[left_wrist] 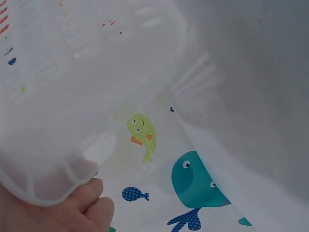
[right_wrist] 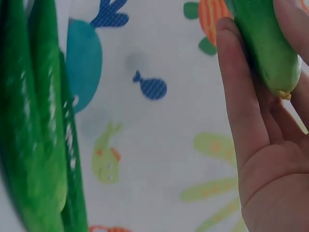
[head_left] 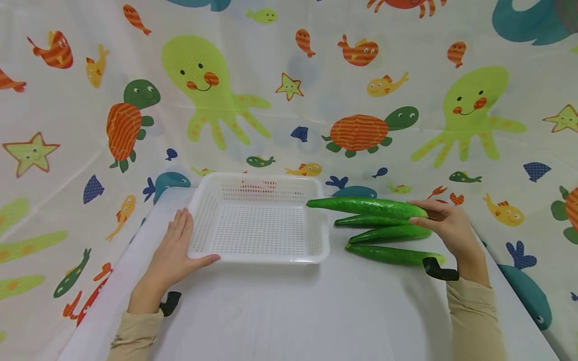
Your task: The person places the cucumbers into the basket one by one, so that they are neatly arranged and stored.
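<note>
My left hand (head_left: 173, 245) rests against the left wall of a white plastic basket (head_left: 257, 258), its fingers fairly straight and the thumb along the front rim. In the left wrist view, the fingers (left_wrist: 89, 200) touch the outside of the basket's rim. With thumb and fingers, my right hand (head_left: 451, 230) pinches a green cucumber (head_left: 368, 206) by its right end. The cucumber is raised, its thin tip over the basket's right rim. Below it on the table lie a cucumber (head_left: 375, 221), another cucumber (head_left: 390, 233) and a front cucumber (head_left: 393, 254). The right wrist view shows the held cucumber's blunt end (right_wrist: 275, 63).
A white cloth covers the table (head_left: 289, 311). Behind and at both sides hangs a curtain (head_left: 289, 120) printed with sea animals. The basket has perforated walls and a grid floor. Black straps (head_left: 440, 271) sit at both wrists.
</note>
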A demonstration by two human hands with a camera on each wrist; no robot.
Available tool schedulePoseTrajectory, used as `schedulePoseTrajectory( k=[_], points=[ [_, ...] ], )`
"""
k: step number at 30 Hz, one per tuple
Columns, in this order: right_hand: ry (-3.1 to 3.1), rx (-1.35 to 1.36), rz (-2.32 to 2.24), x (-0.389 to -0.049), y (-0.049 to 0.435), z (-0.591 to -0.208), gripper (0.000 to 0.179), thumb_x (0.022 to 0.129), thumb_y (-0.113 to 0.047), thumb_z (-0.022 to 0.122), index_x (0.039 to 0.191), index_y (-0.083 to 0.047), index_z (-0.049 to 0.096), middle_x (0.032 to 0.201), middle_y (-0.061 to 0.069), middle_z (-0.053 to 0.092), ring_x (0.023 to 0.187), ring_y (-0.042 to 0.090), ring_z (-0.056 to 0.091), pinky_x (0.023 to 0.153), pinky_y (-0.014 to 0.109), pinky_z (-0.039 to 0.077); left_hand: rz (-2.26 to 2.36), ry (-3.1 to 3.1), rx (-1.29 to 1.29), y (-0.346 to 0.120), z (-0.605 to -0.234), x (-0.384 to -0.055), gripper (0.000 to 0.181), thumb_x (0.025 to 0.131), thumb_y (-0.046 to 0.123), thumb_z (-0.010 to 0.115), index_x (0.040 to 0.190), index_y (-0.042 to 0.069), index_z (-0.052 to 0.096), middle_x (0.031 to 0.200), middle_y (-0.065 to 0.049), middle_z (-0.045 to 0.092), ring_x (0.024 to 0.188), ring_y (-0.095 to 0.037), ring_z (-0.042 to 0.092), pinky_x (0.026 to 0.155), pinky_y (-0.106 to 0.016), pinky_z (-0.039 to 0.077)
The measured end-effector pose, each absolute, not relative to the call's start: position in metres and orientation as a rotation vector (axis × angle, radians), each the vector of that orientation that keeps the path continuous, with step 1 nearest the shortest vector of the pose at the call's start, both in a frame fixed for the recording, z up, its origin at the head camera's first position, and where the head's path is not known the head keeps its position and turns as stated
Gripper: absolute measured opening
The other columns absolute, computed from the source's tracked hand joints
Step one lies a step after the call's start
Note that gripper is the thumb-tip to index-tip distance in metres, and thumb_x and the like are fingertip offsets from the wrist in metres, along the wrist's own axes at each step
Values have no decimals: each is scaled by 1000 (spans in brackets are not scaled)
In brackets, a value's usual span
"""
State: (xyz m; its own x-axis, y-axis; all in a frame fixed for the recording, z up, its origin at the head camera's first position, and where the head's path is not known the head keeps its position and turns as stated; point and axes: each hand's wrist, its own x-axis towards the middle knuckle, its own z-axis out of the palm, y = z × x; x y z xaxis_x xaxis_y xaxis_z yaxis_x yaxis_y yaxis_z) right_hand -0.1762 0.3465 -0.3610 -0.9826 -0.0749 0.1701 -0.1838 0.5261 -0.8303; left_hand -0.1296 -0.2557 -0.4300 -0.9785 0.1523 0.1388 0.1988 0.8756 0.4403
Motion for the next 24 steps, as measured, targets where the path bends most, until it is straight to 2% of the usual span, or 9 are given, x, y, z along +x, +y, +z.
schedulePoseTrajectory(
  k=[5,13,19,21,24],
  points=[
    [-2647,242,1536,-199,316,-346,47,86,-21,77,131,-8,66,126,-5,64,111,3,59,82,18,51,-693,-2939,-280,-255,-429,-129,131,75,65,74,154,-8,0,164,-20,-8,151,-35,-8,121,-45,-5],
    [-2611,305,1656,-229,260,-326,46,84,-22,79,127,-8,68,123,2,66,109,10,62,84,22,53,-659,-2942,-269,-251,-427,-126,131,74,63,75,153,-10,1,163,-26,-4,150,-37,-9,121,-46,-6],
    [-2618,370,1684,-248,226,-320,45,84,-23,80,126,-11,69,131,7,63,109,17,63,89,32,51,-623,-2942,-276,-250,-426,-123,130,74,64,74,153,-11,4,162,-28,0,150,-40,-5,121,-48,-4],
    [-2623,390,1688,-253,214,-319,45,84,-21,80,127,-10,69,132,8,63,106,17,63,89,34,50,-613,-2950,-268,-250,-425,-122,129,75,66,72,153,-12,4,162,-28,0,150,-40,-4,121,-49,-4],
    [-2618,433,1692,-259,198,-319,45,84,-18,80,126,-7,69,125,13,65,92,17,64,81,32,52,-614,-2963,-236,-247,-422,-123,128,77,68,69,153,-12,4,162,-28,-2,150,-41,-3,121,-50,-4]
  ],
)
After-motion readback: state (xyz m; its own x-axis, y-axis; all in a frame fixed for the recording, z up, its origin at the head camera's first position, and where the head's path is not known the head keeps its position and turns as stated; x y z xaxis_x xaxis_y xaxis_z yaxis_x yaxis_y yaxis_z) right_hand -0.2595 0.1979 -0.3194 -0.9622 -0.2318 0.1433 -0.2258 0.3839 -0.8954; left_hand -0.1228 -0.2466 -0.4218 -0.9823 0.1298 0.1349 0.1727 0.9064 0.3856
